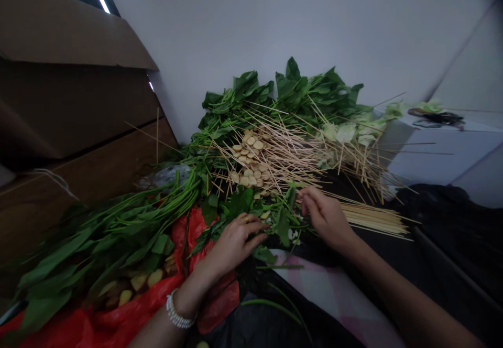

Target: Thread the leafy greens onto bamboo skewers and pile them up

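Observation:
My left hand, with a beaded bracelet at the wrist, reaches over loose leafy greens. Its fingers are loosely bent, thumb apart, and nothing shows in them. My right hand is closed, its fingertips pinched at a green stem among the same leaves; the pinch is partly hidden. Just beyond both hands lie thin wooden skewers with pale round slices threaded on their ends. A bundle of bare skewers rests beside my right forearm.
Leafy bunches lie along the white wall. Skewered pale cabbage-like leaves are at right. Long-stemmed greens and pale chunks lie on a red plastic bag. A cardboard box stands left; black plastic lies in front.

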{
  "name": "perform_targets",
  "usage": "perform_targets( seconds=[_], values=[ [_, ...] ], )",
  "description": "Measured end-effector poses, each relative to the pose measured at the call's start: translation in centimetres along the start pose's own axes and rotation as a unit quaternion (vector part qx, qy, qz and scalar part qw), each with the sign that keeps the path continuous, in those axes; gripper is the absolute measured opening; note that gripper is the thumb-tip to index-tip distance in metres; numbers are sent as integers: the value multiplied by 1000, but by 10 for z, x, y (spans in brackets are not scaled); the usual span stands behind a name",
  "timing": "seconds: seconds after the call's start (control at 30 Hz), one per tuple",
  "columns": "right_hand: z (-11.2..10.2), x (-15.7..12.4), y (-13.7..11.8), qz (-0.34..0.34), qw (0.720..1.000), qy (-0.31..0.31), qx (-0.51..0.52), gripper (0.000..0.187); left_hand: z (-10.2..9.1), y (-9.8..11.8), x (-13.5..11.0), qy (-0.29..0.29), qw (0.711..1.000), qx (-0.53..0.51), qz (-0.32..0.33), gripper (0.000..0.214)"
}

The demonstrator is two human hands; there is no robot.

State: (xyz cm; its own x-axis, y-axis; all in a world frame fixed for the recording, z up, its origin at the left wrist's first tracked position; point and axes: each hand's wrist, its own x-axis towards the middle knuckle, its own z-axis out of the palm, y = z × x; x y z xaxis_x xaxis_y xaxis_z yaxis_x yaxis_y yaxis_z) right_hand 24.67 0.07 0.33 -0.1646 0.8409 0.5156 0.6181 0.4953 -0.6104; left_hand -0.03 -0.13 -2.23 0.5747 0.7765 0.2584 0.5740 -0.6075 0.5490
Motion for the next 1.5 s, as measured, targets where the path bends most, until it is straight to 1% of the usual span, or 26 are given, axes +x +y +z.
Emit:
perform_targets(
  seconds=[0.07,0.13,0.2,0.27,0.4,0.5,0.6,0.67,0.7,0.77,0.83,0.93,1.1,1.23,1.3,1.43,1.5],
  values=[
    [5,0,3,-1,995,-94,-31,18,1,-2,0,-9,1000,3,-1,27],
    [11,-2,7,-9,984,-160,-81,15,2,-4,0,-2,1000,-6,-7,25],
    [15,-4,12,-19,972,-200,-121,11,3,-6,0,9,1000,-25,-7,25],
    [20,-8,18,-21,965,-215,-148,13,3,-6,0,22,999,-48,-1,25],
    [25,-11,25,-16,962,-210,-172,20,1,-4,1,47,995,-90,-8,23],
    [24,-9,25,-11,968,-192,-160,19,0,-6,2,86,987,-123,-53,22],
    [18,-4,18,-9,984,-148,-103,15,0,-10,4,158,963,-181,-123,23],
    [14,-3,7,-16,991,-123,-44,13,0,-11,6,179,938,-249,-162,23],
    [13,-3,1,-20,993,-114,-16,13,1,-10,6,176,927,-283,-172,22],
    [14,-5,-11,-28,994,-102,30,12,2,-6,7,155,910,-343,-174,20],
    [18,-8,-20,-37,993,-96,60,12,5,-2,7,138,895,-395,-157,18],
    [27,-13,-26,-47,992,-91,79,13,10,2,6,124,871,-456,-132,20],
    [39,-18,-25,-67,991,-79,81,15,14,1,3,121,852,-494,-121,20],
    [42,-24,-27,-75,992,-57,84,9,12,2,4,104,834,-520,-152,22],
    [42,-28,-30,-92,991,-47,85,8,10,0,5,119,825,-525,-171,23],
    [41,-33,-35,-145,984,-47,93,14,4,-7,7,184,818,-511,-190,25],
    [42,-34,-35,-172,980,-42,93,17,0,-9,7,206,814,-507,-195,29]
  ],
)
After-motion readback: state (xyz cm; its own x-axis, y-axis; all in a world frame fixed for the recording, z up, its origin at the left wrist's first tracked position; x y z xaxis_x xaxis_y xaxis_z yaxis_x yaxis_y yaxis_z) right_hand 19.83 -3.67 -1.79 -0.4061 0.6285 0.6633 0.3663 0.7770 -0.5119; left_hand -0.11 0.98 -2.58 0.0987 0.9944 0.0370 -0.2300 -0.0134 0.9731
